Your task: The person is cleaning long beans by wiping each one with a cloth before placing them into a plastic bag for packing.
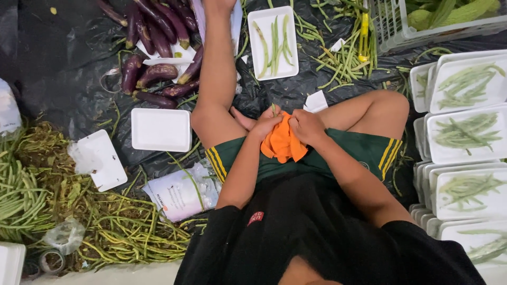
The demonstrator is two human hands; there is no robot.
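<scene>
Left hand (265,125) pinches a green bean (273,110), upright, long axis near-to-far | right hand (306,125) closed on the orange cloth (282,143) just beside | both meet mid-lap, left nearer the bean.

Single head-worn view, looking straight down, close over lap

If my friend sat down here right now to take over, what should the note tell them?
Left hand: pinching a green bean against the orange cloth in the lap.
Right hand: gripping the same cloth.
Done: wrapped trays of beans are stacked on the right; one open tray ahead holds a few beans.
Left: a big bean pile on the left, empty trays, and eggplants.
</scene>
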